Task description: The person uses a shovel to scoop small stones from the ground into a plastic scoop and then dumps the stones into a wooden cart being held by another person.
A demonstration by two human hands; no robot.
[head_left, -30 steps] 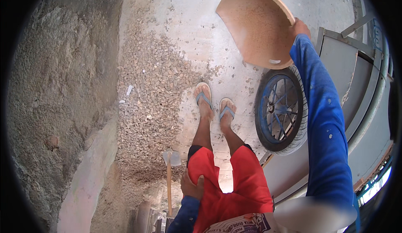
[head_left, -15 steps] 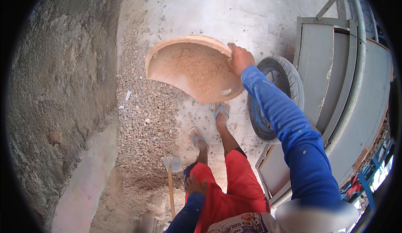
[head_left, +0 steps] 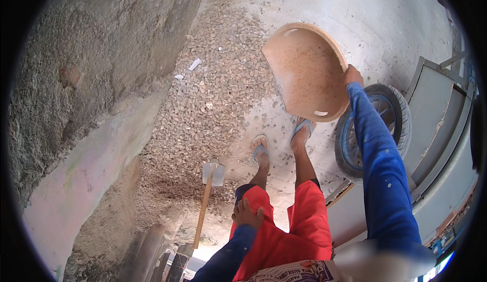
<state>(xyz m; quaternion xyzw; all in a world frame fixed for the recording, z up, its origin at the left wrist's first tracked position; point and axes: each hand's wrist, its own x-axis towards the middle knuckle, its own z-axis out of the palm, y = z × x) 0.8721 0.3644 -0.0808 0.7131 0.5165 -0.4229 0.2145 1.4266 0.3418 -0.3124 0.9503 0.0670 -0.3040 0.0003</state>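
Out ahead of your feet, your right hand [head_left: 353, 74] grips the rim of a round, shallow orange pan [head_left: 307, 71], fingers closed on its edge, with your blue-sleeved arm stretched forward. That pan is tilted so its dusty, sandy inside faces you, and it hangs above the concrete floor [head_left: 355, 13], just over your sandalled right foot [head_left: 303, 128] and beside the blue-rimmed wheel [head_left: 373, 130] of a grey wheelbarrow [head_left: 436, 125]. Your left hand [head_left: 247, 214] lies flat on your left thigh over the red shorts [head_left: 284, 226], fingers loosely spread and grasping nothing. To your left a spread of gravel [head_left: 218, 94] runs along the foot of a rough grey wall [head_left: 86, 64]. A hoe [head_left: 209, 190] with a pale metal blade and wooden handle lies on the gravel's near edge, close by your left foot [head_left: 260, 147] but not touching it.
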